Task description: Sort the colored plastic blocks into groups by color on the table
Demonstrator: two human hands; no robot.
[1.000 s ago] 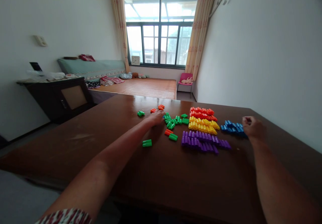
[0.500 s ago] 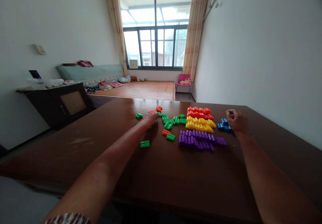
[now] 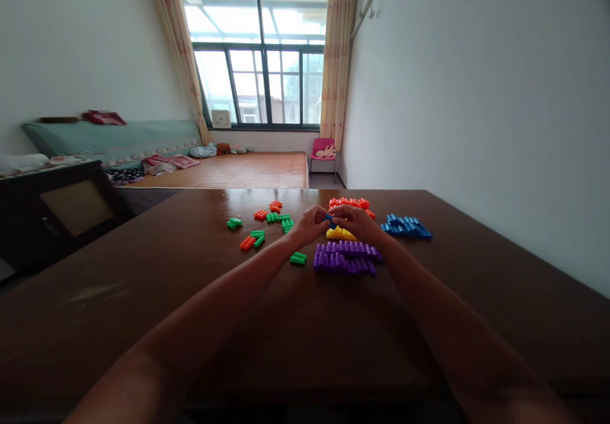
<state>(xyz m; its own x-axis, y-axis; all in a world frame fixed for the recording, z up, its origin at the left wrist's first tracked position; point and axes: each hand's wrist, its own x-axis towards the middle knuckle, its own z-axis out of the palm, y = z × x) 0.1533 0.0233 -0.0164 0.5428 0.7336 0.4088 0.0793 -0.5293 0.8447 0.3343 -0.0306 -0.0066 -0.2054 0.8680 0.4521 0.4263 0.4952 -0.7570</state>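
Note:
My left hand (image 3: 309, 224) and my right hand (image 3: 351, 218) meet above the table, fingers pinched together on a small blue plastic piece (image 3: 330, 221). Whether it is one piece or two joined ones, I cannot tell. Below and behind the hands lie rows of purple pieces (image 3: 345, 259), yellow pieces (image 3: 340, 234) and red pieces (image 3: 350, 203), the yellow and red partly hidden by my right hand. A pile of blue pieces (image 3: 406, 227) sits to the right. Left of my hands, green pieces (image 3: 298, 259) and orange pieces (image 3: 260, 215) are scattered in small joined groups.
All the pieces rest on a brown wooden table (image 3: 305, 322). Beyond it are a bed (image 3: 252, 168), a pink chair (image 3: 323, 149) with a soft toy, and a window. A dark cabinet (image 3: 52, 211) stands at the left, a white wall along the right.
My hands were far apart, left near the green pieces, right at the blue pile. They have come together in the middle around a blue piece. The view has turned right.

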